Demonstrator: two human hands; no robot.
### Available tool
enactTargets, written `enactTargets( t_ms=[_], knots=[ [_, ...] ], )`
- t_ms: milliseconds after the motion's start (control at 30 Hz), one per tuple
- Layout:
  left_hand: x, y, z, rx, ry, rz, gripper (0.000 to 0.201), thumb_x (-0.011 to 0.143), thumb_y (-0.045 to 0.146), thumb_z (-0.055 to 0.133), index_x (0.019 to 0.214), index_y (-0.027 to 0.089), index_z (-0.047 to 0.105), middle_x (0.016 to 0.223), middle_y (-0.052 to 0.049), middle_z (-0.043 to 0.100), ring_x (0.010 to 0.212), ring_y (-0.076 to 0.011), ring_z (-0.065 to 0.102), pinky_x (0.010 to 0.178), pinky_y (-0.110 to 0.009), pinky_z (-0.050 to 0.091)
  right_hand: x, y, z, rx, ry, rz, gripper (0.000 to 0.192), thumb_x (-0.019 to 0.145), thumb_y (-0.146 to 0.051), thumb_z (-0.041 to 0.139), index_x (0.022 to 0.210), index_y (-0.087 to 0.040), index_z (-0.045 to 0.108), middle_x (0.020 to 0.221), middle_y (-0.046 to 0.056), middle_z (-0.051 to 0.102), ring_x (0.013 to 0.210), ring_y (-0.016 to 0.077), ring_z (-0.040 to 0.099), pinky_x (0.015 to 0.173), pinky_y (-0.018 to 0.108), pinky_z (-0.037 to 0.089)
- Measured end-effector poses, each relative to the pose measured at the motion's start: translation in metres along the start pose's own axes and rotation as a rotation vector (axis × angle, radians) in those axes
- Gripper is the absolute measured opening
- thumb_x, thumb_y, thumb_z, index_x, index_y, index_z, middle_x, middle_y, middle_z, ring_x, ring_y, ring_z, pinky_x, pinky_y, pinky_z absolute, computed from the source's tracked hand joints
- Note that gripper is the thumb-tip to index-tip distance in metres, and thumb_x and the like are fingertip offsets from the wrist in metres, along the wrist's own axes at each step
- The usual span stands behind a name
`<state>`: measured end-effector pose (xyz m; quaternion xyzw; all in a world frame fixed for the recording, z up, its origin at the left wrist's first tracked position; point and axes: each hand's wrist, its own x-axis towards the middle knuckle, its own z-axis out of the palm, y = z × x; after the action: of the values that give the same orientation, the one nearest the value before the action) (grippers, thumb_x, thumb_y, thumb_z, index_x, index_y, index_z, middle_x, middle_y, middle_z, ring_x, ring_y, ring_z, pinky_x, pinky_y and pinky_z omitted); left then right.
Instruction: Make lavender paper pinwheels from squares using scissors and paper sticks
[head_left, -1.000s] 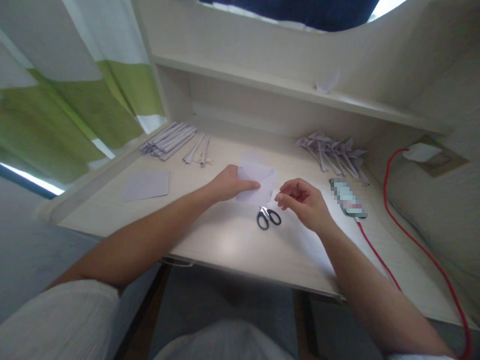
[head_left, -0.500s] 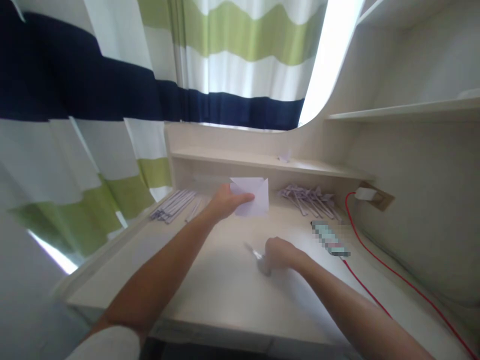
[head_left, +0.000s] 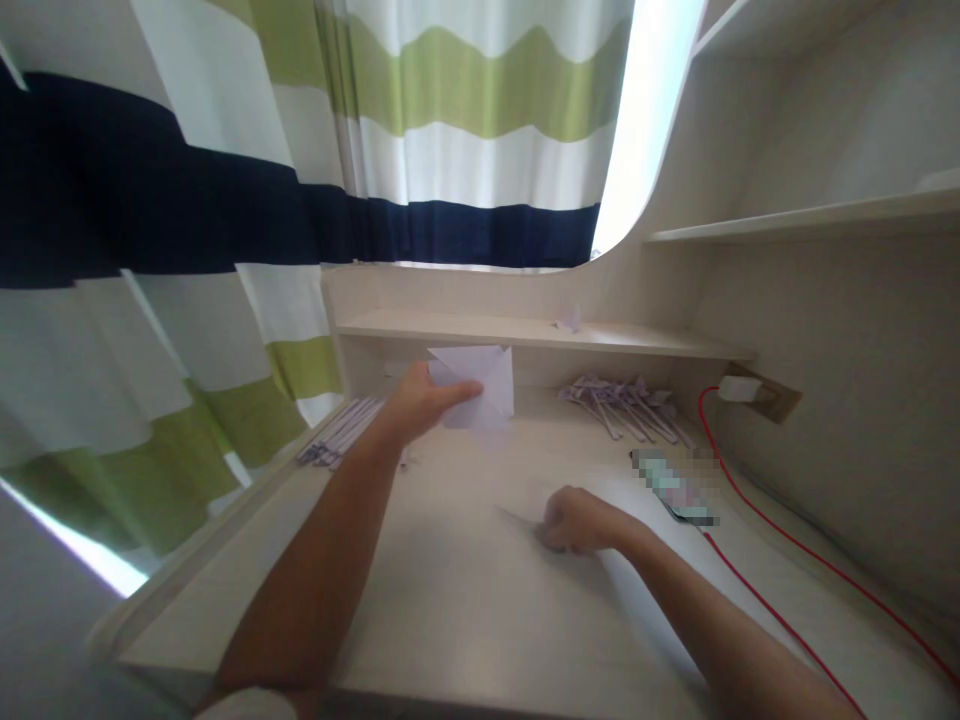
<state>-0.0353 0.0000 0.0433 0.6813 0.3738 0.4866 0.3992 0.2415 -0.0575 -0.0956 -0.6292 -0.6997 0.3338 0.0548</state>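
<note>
My left hand (head_left: 427, 400) is closed on a folded sheet of pale paper (head_left: 487, 385), thumb on its front, held up above the table's far part. The sheet shows diagonal creases and loose corner flaps. My right hand (head_left: 581, 518) is lower and to the right, its fingers curled over the handles of a pair of scissors (head_left: 519, 518) at the tabletop. The thin blades point left, slightly blurred, and the handles are mostly hidden by the fingers.
Thin pale paper sticks (head_left: 341, 435) lie at the table's left. Several sticks with folded paper heads (head_left: 626, 405) are piled at the back right. A phone (head_left: 673, 488) and red cable (head_left: 780, 610) lie right, near a plugged-in charger (head_left: 739, 388). Folded paper (head_left: 570, 320) rests on the shelf (head_left: 465, 328).
The sheet in my left hand has shifted left. My right hand has moved slightly right and down, covering more of the scissors' handles. The camera view has tilted a little.
</note>
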Motion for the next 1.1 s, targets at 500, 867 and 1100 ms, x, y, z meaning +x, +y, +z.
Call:
enactTargets(
  t_ms=[500,867,1100],
  knots=[
    [0.013,-0.029,0.017,0.005,-0.14,-0.053,0.033,0.07,0.036,0.081,0.094,0.014,0.077,0.092,-0.009,0.078,0.074,-0.0171,0.071,0.063,-0.023,0.055,-0.011,-0.009,0.002,0.818,0.411,-0.401,0.04,0.06,-0.039,0.088,0.075,-0.017,0.058,0.069,-0.002,0.06,0.061,0.0115,0.053,0.058,0.026,0.042],
    [0.014,-0.042,0.03,0.002,-0.132,-0.032,0.038,0.068,0.041,0.082,0.093,0.012,0.077,0.091,-0.01,0.078,0.077,-0.0201,0.072,0.063,-0.025,0.057,-0.013,-0.011,0.02,0.755,0.387,-0.359,0.038,0.063,-0.04,0.087,0.068,-0.017,0.058,0.062,-0.003,0.056,0.055,0.0102,0.046,0.05,0.024,0.034],
    [0.011,-0.038,0.031,-0.007,-0.15,-0.016,0.033,0.07,0.037,0.081,0.091,0.012,0.077,0.089,-0.009,0.078,0.074,-0.0192,0.072,0.062,-0.025,0.056,-0.013,-0.009,0.019,0.735,0.414,-0.34,0.037,0.064,-0.038,0.086,0.066,-0.017,0.056,0.06,-0.004,0.055,0.053,0.0095,0.043,0.049,0.024,0.031]
  ],
)
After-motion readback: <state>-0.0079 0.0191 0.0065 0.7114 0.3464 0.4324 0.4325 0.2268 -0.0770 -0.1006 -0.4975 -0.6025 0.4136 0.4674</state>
